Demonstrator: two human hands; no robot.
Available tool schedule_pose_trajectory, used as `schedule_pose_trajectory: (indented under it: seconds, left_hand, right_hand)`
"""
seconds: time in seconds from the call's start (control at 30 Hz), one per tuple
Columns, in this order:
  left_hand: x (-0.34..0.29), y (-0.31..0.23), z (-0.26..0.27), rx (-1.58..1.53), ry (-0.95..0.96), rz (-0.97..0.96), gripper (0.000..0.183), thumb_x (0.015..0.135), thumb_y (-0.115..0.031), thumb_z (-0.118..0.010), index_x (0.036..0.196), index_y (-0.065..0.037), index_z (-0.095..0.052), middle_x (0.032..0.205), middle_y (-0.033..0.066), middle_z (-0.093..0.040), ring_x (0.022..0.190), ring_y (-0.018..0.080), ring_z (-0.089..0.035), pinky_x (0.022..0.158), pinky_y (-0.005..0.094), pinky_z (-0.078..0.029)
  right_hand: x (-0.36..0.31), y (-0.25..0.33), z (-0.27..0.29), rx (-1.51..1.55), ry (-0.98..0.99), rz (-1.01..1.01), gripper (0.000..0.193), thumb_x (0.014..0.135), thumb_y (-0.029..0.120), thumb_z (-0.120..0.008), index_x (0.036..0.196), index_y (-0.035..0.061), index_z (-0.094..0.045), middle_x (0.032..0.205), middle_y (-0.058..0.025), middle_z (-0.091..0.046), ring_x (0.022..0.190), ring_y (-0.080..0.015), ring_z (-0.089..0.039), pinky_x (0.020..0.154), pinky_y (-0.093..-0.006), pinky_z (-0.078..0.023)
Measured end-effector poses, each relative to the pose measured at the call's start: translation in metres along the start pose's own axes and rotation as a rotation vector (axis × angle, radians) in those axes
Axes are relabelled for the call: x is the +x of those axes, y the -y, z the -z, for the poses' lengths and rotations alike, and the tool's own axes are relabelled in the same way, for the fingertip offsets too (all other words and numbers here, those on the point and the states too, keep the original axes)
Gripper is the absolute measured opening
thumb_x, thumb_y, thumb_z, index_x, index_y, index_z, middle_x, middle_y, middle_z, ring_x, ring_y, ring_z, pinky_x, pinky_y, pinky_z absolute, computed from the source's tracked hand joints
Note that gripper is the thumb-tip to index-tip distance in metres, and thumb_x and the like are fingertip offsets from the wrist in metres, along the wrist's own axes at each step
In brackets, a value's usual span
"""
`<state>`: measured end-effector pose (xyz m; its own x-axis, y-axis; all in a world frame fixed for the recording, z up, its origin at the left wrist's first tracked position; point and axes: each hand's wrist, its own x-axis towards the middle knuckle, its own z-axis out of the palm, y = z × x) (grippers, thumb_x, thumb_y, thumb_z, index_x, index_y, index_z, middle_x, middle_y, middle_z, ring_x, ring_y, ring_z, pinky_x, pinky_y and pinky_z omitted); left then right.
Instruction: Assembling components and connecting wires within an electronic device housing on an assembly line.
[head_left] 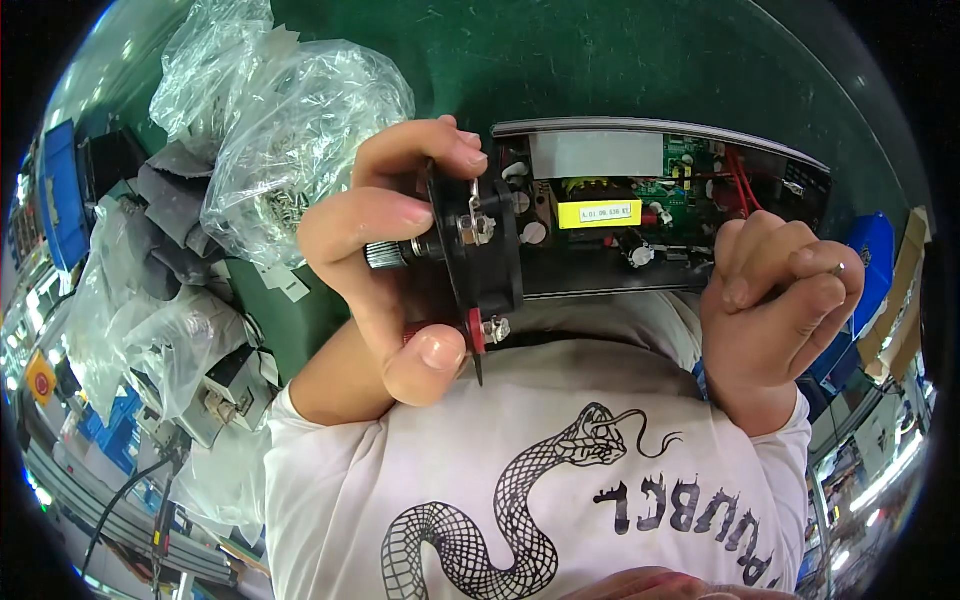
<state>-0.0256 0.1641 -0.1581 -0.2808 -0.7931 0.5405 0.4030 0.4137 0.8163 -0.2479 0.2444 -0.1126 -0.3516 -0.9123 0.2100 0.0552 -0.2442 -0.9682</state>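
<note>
My left hand [345, 238] grips a black end panel [464, 275], held upright on its edge above my lap. A black fan frame [504, 250] sits on the panel's right face. Two terminal posts with metal nuts pass through it, one black with a ribbed knob [384, 255], the other red [475, 328]. My right hand [765, 300] is raised, fingers curled into a pinch, with a tiny metal piece [838, 269] showing at the fingertips; its kind is too small to tell. Behind both hands lies an open metal case [600, 275] with a green circuit board [655, 187].
A yellow transformer [570, 213] and red wires [740, 180] sit inside the case. Clear plastic bags [300, 130], one with small metal parts, lie on the green table [480, 60] at the left, beside grey cloth [180, 205]. A blue bin [872, 260] stands at the right.
</note>
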Motion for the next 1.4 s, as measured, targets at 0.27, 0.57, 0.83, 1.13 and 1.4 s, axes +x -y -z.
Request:
schedule_pose_trajectory:
  seconds: [0.27, 0.57, 0.83, 1.13, 1.4]
  left_hand:
    - [0.019, -0.017, 0.001, 0.13, 0.293, 0.146, 0.06, 0.087, -0.043, -0.067, 0.13, -0.014, -0.037, 0.119, 0.029, -0.051, 0.113, 0.0382, -0.05, 0.109, 0.0561, -0.031]
    - [0.02, -0.006, -0.023, 0.167, 0.122, 0.018, 0.054, 0.065, -0.028, -0.065, 0.112, -0.002, -0.056, 0.107, 0.0323, -0.06, 0.089, 0.0342, -0.057, 0.083, 0.0444, -0.047]
    - [0.042, -0.027, -0.02, 0.41, 0.515, 0.114, 0.062, 0.078, -0.024, -0.065, 0.13, -0.005, -0.039, 0.111, 0.038, -0.054, 0.09, 0.0322, -0.056, 0.082, 0.0437, -0.047]
    - [0.01, -0.021, -0.031, 0.075, -0.041, 0.317, 0.062, 0.089, -0.036, -0.068, 0.139, -0.022, -0.034, 0.134, 0.0288, -0.044, 0.126, 0.0364, -0.044, 0.114, 0.0524, -0.03]
    - [0.029, -0.018, -0.025, 0.251, 0.257, 0.144, 0.058, 0.084, -0.028, -0.067, 0.132, -0.012, -0.038, 0.128, 0.0316, -0.047, 0.116, 0.0369, -0.049, 0.098, 0.0459, -0.045]
  right_hand:
    - [-0.004, -0.001, 0.0, -0.07, 0.046, 0.021, 0.034, 0.106, 0.042, -0.049, 0.105, 0.0089, -0.051, 0.063, -0.004, -0.05, 0.05, -0.0113, -0.04, 0.047, -0.0273, -0.03]
    - [0.004, 0.004, 0.008, -0.204, 0.282, 0.027, 0.025, 0.109, 0.034, -0.042, 0.117, 0.0114, -0.048, 0.066, -0.0044, -0.048, 0.051, -0.0109, -0.036, 0.048, -0.0267, -0.029]
    - [-0.002, 0.0, 0.002, -0.132, 0.159, 0.028, 0.025, 0.11, 0.033, -0.041, 0.117, 0.0116, -0.05, 0.066, -0.0045, -0.048, 0.051, -0.0114, -0.036, 0.048, -0.0273, -0.029]
    - [-0.002, 0.002, 0.003, -0.18, 0.184, 0.006, 0.023, 0.11, 0.032, -0.04, 0.113, 0.0098, -0.048, 0.065, -0.0039, -0.046, 0.051, -0.0101, -0.035, 0.049, -0.0263, -0.032]
    - [-0.001, -0.006, 0.004, -0.188, 0.181, 0.106, 0.022, 0.11, 0.024, -0.04, 0.108, 0.0031, -0.044, 0.065, -0.0045, -0.048, 0.05, -0.0095, -0.036, 0.048, -0.0257, -0.033]
